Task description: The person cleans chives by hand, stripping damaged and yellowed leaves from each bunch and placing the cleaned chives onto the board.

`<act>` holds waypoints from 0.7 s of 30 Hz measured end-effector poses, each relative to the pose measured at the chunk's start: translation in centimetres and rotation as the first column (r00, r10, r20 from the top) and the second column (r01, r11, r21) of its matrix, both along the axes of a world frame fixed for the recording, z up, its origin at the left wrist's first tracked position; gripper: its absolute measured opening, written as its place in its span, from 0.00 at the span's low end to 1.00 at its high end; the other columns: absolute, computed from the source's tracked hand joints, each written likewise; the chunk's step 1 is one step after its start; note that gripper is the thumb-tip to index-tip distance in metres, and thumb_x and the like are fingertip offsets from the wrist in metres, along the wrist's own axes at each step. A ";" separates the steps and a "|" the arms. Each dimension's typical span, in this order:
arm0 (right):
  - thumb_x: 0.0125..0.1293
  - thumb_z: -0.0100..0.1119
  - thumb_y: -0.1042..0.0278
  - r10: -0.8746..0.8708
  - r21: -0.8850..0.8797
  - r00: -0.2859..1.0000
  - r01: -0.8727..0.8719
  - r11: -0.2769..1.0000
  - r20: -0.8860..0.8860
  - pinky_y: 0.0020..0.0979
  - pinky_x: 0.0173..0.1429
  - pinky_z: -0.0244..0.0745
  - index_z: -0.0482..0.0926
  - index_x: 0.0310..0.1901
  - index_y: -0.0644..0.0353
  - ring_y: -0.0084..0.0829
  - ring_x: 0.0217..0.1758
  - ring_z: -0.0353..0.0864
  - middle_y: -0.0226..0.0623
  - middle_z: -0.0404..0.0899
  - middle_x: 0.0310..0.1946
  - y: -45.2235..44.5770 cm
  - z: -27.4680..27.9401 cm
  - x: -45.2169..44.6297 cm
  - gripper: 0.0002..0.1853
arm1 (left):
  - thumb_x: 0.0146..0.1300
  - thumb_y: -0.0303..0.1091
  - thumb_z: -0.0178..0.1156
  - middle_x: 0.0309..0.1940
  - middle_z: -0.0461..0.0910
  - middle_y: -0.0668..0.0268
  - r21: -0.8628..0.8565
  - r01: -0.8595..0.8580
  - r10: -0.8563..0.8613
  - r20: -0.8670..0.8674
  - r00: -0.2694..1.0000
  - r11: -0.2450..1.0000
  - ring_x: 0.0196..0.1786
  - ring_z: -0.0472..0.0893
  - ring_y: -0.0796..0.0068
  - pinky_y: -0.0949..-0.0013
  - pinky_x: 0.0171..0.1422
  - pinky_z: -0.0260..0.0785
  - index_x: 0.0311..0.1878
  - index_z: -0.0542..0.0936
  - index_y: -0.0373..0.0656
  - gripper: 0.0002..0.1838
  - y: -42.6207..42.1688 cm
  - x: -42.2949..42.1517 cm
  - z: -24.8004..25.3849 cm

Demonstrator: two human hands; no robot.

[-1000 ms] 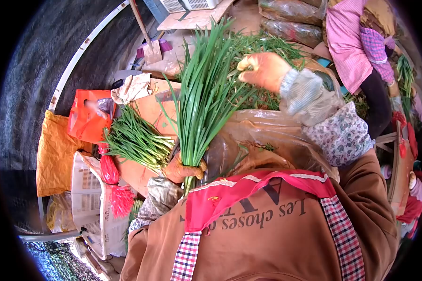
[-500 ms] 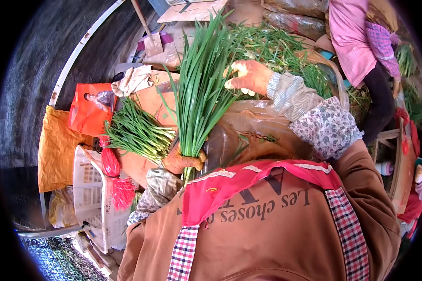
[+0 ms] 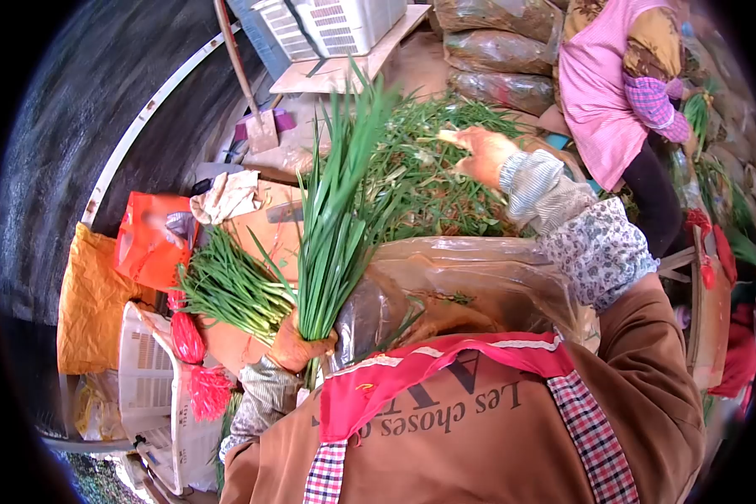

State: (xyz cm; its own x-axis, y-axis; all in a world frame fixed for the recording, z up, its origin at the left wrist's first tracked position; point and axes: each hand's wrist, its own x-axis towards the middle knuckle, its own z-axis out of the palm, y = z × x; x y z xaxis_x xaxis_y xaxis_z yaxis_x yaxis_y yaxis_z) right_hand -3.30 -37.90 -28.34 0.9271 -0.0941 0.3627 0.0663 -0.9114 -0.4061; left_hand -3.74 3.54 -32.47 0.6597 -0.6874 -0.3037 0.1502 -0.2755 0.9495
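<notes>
My left hand (image 3: 298, 346), in an orange work glove, is wrapped round the lower stems of a tall bunch of garlic chives (image 3: 336, 244). The bunch stands upright in front of my apron, its leaf tips blurred. My right hand (image 3: 485, 155), gloved too, reaches out over a heap of loose green leaves (image 3: 437, 189). Its fingers are apart and I see nothing in them. Left of the held bunch, a second bunch of chives (image 3: 235, 286) lies on a wooden board (image 3: 265, 231), close to my left hand.
A cloth (image 3: 227, 197) and an orange-red bag (image 3: 153, 239) lie at the left, by red string (image 3: 206, 391) and a white crate (image 3: 147, 361). A shovel (image 3: 262, 133) leans behind. Brown plastic (image 3: 470, 260) covers my lap's front. A co-worker in pink (image 3: 601, 92) bends at the right.
My right hand has moved away from the bunch's leaves, outward over the loose heap. The left hand keeps its hold on the chives. The view has tipped up, showing more of the background.
</notes>
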 end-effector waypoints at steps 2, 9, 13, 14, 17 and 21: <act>0.57 0.54 0.60 0.182 0.077 0.964 -0.200 0.977 0.194 0.34 0.43 0.75 0.75 0.47 0.56 0.36 0.36 0.81 0.39 0.80 0.38 1.3 0.3 0.3 0.17 | 0.39 0.20 0.63 0.24 0.77 0.66 -0.033 0.023 -0.025 -0.041 0.999 0.999 0.26 0.76 0.75 0.73 0.32 0.70 0.33 0.74 0.38 0.14 0.0 0.0 -0.9; 0.62 0.51 0.60 0.120 0.909 0.951 0.229 0.347 -0.286 0.25 0.19 0.59 0.78 0.37 0.59 0.22 0.16 0.66 0.31 0.74 0.20 4.8 1.3 1.8 0.12 | 0.41 0.20 0.65 0.27 0.77 0.69 0.010 0.028 -0.029 0.066 0.997 1.000 0.28 0.76 0.77 0.73 0.32 0.71 0.39 0.73 0.40 0.18 -0.7 -0.2 -0.8; 0.61 0.52 0.62 0.104 0.990 0.987 0.119 0.078 -0.127 0.23 0.15 0.52 0.75 0.33 0.57 0.21 0.13 0.60 0.32 0.72 0.18 5.0 -0.3 2.8 0.08 | 0.40 0.20 0.65 0.27 0.77 0.68 0.008 0.059 -0.059 -0.026 0.998 0.998 0.28 0.77 0.76 0.72 0.32 0.71 0.38 0.74 0.40 0.18 -0.6 -0.2 -0.5; 0.60 0.52 0.64 0.133 0.994 0.991 0.016 0.104 -0.030 0.23 0.15 0.53 0.75 0.33 0.57 0.21 0.13 0.61 0.32 0.72 0.19 4.9 -0.8 3.2 0.07 | 0.40 0.20 0.65 0.26 0.77 0.67 0.011 0.046 -0.046 -0.037 0.998 0.999 0.28 0.77 0.75 0.72 0.33 0.71 0.36 0.75 0.40 0.17 -0.7 -0.2 -0.2; 0.60 0.50 0.69 0.139 0.998 0.989 -0.049 0.036 0.044 0.22 0.16 0.55 0.75 0.38 0.60 0.21 0.13 0.61 0.32 0.73 0.21 5.1 -0.7 2.8 0.08 | 0.39 0.21 0.67 0.27 0.78 0.65 0.020 0.108 -0.108 0.007 0.994 0.994 0.29 0.78 0.74 0.73 0.34 0.71 0.37 0.76 0.40 0.18 -0.1 0.4 -0.8; 0.58 0.53 0.66 0.105 0.999 0.994 -0.033 -0.031 0.036 0.21 0.17 0.57 0.76 0.35 0.59 0.20 0.16 0.64 0.31 0.72 0.21 5.4 -0.7 3.1 0.07 | 0.37 0.19 0.67 0.27 0.78 0.62 -0.065 0.061 -0.073 -0.205 0.976 0.996 0.28 0.78 0.71 0.71 0.33 0.71 0.38 0.75 0.37 0.20 0.4 0.8 -1.7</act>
